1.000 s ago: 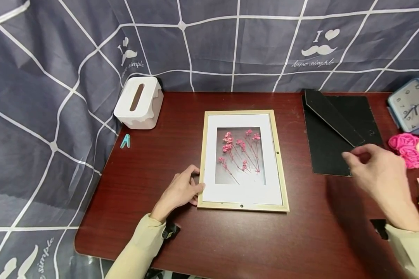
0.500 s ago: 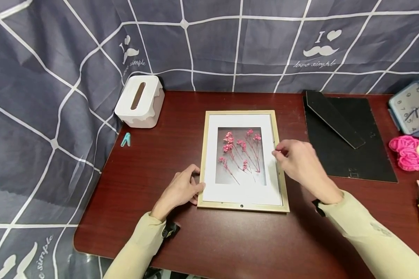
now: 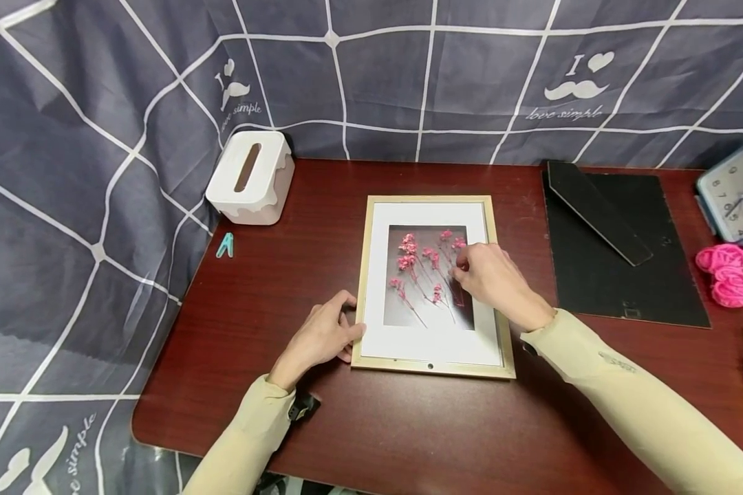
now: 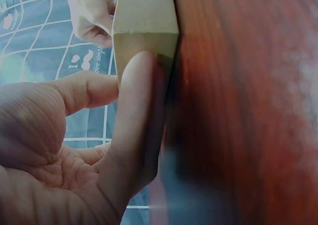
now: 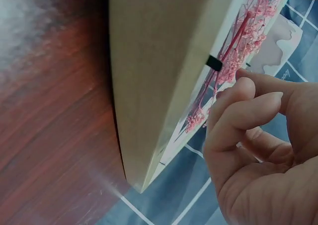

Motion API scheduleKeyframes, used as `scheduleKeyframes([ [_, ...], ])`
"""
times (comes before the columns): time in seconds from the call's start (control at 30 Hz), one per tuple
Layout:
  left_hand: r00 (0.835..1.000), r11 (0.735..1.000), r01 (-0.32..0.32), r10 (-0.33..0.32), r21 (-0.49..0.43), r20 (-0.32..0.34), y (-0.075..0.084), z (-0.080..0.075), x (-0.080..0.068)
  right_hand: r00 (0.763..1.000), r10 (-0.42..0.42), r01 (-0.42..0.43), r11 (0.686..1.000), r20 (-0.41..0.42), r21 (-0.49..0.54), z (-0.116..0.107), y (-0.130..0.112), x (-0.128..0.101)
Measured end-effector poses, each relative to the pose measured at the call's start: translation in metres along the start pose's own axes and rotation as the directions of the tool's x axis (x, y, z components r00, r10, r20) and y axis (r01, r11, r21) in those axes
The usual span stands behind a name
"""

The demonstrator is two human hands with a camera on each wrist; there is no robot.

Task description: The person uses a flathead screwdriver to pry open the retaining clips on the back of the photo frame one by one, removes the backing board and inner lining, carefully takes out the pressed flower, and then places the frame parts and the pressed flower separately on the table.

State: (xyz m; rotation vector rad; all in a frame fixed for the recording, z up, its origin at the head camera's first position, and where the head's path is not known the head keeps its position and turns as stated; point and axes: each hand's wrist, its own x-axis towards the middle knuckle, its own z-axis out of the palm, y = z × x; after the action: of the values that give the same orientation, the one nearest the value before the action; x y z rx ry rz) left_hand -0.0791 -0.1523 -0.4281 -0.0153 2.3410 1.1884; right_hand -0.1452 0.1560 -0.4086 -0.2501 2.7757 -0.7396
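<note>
Right fingers [image 3: 460, 264] over pink flowers [image 3: 417, 258] in frame [image 3: 495, 289]

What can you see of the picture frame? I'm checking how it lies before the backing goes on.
The picture frame lies flat at the middle of the dark red table. Its rim looks like pale wood, around a white mat and pink dried flowers on a grey ground. The left hand touches its near left corner; the right hand is over the flowers, fingers pinched.
</note>
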Motion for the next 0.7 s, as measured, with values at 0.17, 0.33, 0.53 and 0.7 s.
scheduleKeyframes([
  [0.17,1.000,1.000,0.000,0.000,-0.002,0.001,0.001,0.000,-0.001,0.999,0.037,-0.037,0.999,0.023,-0.017,0.002,-0.004,0.005],
  [0.33,1.000,1.000,-0.006,0.006,-0.001,0.002,0.001,0.000,-0.001,0.996,0.072,-0.071,0.997,0.044,-0.023,0.003,-0.004,0.008],
  [0.53,1.000,1.000,0.005,-0.005,-0.015,0.002,0.000,0.000,-0.001,0.995,0.084,-0.081,0.996,0.058,-0.039,0.031,0.031,0.033],
  [0.7,1.000,1.000,-0.001,0.001,-0.015,0.003,0.000,0.000,-0.001,0.998,0.058,-0.056,0.997,0.032,-0.062,0.051,0.056,0.049],
])
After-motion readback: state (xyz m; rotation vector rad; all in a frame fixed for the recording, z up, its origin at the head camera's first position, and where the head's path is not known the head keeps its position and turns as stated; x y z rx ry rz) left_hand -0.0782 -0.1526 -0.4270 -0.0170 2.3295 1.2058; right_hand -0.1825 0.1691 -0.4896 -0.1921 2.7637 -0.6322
